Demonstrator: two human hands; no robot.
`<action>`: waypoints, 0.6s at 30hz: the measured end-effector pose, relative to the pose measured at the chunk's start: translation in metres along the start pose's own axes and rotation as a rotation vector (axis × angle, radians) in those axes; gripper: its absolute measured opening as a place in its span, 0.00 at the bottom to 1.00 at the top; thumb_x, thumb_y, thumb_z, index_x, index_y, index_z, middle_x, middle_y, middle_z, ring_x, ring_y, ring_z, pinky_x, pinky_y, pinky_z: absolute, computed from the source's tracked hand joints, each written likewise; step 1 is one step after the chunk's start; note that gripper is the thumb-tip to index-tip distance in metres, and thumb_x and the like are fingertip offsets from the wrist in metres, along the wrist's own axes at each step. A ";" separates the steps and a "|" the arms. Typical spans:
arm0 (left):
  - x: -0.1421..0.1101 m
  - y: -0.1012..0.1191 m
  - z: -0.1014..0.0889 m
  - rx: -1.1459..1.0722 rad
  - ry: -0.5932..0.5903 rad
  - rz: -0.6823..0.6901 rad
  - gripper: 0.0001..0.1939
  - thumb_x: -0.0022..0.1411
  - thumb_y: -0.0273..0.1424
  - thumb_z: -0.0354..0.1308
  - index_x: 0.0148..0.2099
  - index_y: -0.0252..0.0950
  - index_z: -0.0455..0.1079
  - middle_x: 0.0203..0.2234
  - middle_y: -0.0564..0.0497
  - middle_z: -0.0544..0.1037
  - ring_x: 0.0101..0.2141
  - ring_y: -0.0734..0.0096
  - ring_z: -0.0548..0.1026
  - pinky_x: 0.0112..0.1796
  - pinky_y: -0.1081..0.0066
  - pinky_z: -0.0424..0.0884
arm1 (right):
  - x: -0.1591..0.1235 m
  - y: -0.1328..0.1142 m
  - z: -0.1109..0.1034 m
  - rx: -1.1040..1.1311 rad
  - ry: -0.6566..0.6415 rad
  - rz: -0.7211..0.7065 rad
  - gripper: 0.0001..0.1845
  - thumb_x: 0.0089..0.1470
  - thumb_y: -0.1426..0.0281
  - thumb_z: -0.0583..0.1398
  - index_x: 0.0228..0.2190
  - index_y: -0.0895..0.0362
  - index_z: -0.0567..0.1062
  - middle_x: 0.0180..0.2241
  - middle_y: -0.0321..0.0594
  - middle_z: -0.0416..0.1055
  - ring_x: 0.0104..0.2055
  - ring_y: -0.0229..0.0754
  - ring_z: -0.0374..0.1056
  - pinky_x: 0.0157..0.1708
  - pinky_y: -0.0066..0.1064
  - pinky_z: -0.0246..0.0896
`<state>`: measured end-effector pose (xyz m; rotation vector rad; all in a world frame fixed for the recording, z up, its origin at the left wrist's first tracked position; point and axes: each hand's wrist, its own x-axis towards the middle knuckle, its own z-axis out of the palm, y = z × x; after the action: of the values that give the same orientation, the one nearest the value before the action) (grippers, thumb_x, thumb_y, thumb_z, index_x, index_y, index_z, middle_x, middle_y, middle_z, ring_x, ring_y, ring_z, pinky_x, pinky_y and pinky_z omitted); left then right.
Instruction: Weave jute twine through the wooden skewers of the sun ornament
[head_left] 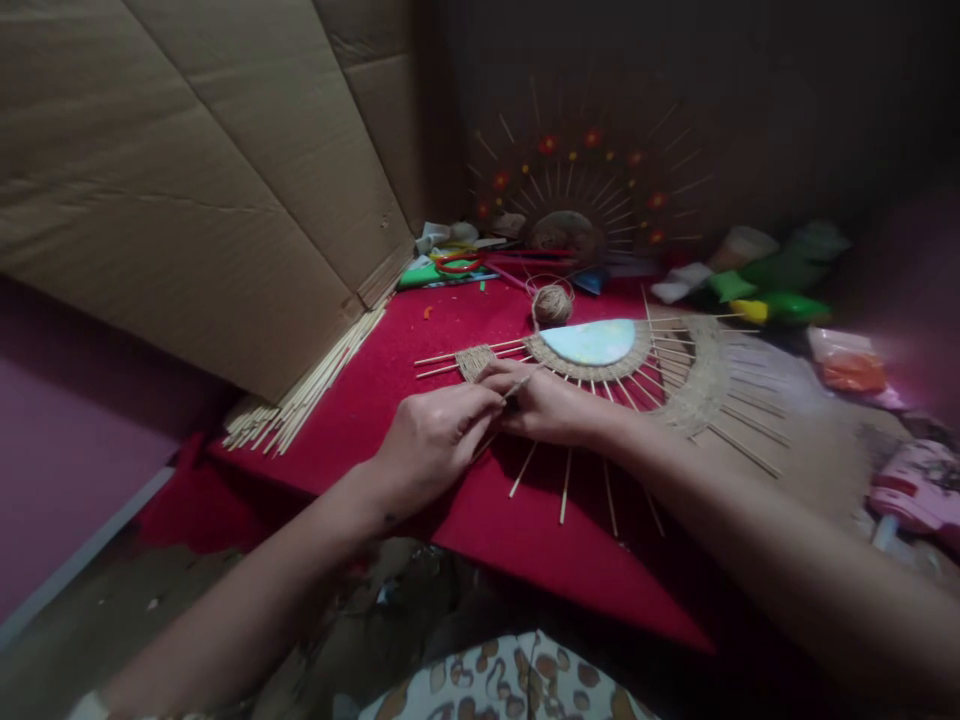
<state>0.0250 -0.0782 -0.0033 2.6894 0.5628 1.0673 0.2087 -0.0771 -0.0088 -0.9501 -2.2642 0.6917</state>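
Note:
On the red cloth lies a half-round frame of thin wooden sticks (564,485), fanning out from a pale blue half disc (589,343) edged with twine. A woven twine band (474,362) crosses the sticks on its left side. My left hand (442,420) is closed in a pinch at the band's near end, with a thin pale strand, probably twine, at its fingertips. Against it, my right hand (551,405) has its fingers bent around the sticks and the band; its fingertips are partly hidden. Behind the half disc sits a ball of twine (553,305).
Loose sticks (315,375) lie at the left beside a large cardboard sheet (187,180). Red-handled scissors (459,263) lie at the back. A finished-looking stick fan with flowers (566,235) stands behind. At right are a glue gun (919,485) and a curved woven band (705,375).

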 end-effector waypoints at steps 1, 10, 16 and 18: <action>0.004 -0.001 -0.001 -0.046 -0.016 -0.001 0.07 0.64 0.26 0.54 0.39 0.32 0.73 0.31 0.49 0.80 0.30 0.74 0.78 0.32 0.77 0.71 | -0.003 0.001 -0.002 0.032 -0.005 0.015 0.02 0.52 0.78 0.61 0.29 0.60 0.74 0.35 0.41 0.68 0.38 0.39 0.66 0.40 0.32 0.63; 0.042 -0.062 -0.032 -0.117 -0.250 -0.427 0.14 0.55 0.34 0.58 0.42 0.32 0.74 0.31 0.50 0.79 0.31 0.71 0.75 0.34 0.73 0.70 | -0.019 -0.006 -0.007 0.022 0.038 0.089 0.09 0.58 0.75 0.58 0.31 0.61 0.78 0.40 0.47 0.76 0.42 0.39 0.70 0.45 0.36 0.65; 0.033 -0.057 -0.020 -0.157 -0.330 -0.283 0.10 0.58 0.34 0.57 0.39 0.33 0.74 0.30 0.51 0.78 0.32 0.73 0.74 0.33 0.74 0.68 | -0.032 -0.015 -0.009 -0.082 0.086 0.087 0.08 0.57 0.75 0.59 0.32 0.61 0.79 0.35 0.46 0.78 0.39 0.41 0.70 0.46 0.39 0.64; 0.029 -0.049 -0.014 -0.161 -0.359 -0.200 0.08 0.60 0.32 0.57 0.39 0.33 0.74 0.31 0.51 0.77 0.32 0.74 0.73 0.33 0.75 0.67 | -0.035 -0.018 -0.010 -0.067 0.085 0.093 0.08 0.57 0.76 0.59 0.32 0.60 0.79 0.35 0.44 0.78 0.39 0.40 0.70 0.45 0.38 0.65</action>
<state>0.0211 -0.0210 0.0094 2.5330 0.6291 0.5368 0.2274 -0.1123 -0.0012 -1.1025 -2.1915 0.6064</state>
